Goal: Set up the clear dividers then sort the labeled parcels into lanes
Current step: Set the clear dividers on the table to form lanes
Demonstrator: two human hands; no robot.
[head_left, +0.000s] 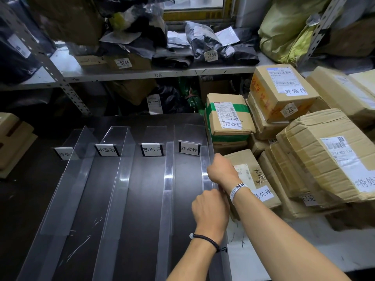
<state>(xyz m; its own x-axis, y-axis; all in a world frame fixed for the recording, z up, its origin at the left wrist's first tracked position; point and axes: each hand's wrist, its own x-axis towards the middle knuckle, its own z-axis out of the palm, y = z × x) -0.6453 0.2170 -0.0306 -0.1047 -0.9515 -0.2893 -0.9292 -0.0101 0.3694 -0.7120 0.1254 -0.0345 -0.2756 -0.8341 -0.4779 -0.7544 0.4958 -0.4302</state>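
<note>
plainly, both hands are on the rightmost clear divider [205, 159], which stands upright along the right side of the dark bench [142, 220]. the right hand [221, 171], with a white bead bracelet at the wrist, has its fingers curled over that divider's top edge. the left hand [211, 209], with a dark braided cord at the wrist, is closed like a fist on the same edge, nearer the camera, and its fingertips are hidden behind the back of the hand. left of the rightmost clear divider, three more clear dividers [121, 175] stand upright and roughly parallel to it, splitting the bench into lanes. small lane labels [107, 150] stand toward the far end of those lanes, and the nearest label [189, 149], just left of the divider, reads 异常件. just right of the divider, partly behind the right wrist, lies a cardboard parcel [251, 179] with a white sticker reading 待处理. by the divider's far end, on its right, sits a green-taped parcel [229, 116] carrying the same words. farther right of the divider is a stack of cardboard parcels [328, 151] with printed labels. beyond the divider and above it, a grey metal shelf [142, 75] carries dark mailer bags [203, 45].
</note>
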